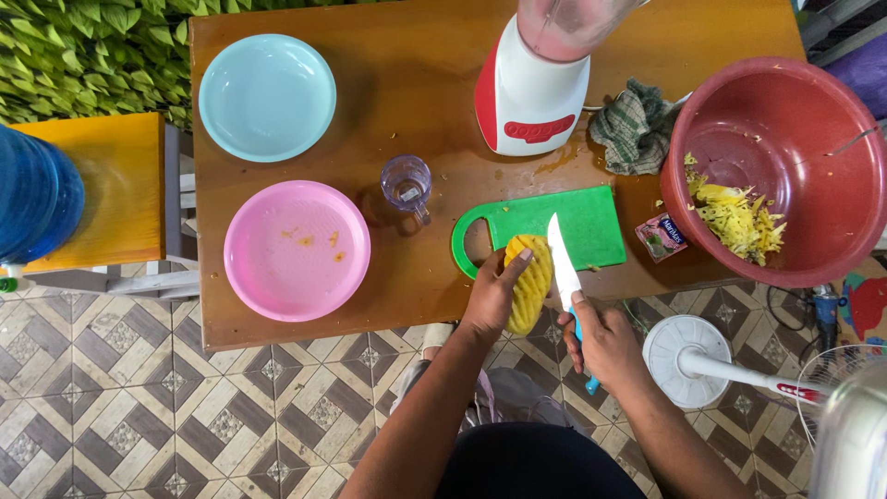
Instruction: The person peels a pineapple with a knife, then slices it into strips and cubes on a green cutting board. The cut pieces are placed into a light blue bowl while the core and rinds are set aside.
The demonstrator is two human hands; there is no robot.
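Note:
My left hand [492, 294] grips a peeled yellow pineapple [531, 283] at the near edge of the wooden table, over the front of a green cutting board [582, 222]. My right hand [605, 342] holds a knife [563, 266] by its blue handle. The white blade points away from me and lies along the pineapple's right side.
A pink plate [297, 249] and a pale blue plate [267, 96] lie at the left. A small clear cup [407, 183], a red-and-white blender [533, 88], a checked cloth [634, 126], a small packet [662, 236] and a red basin [813, 120] holding pineapple peel surround the board. A fan [711, 362] stands on the floor at right.

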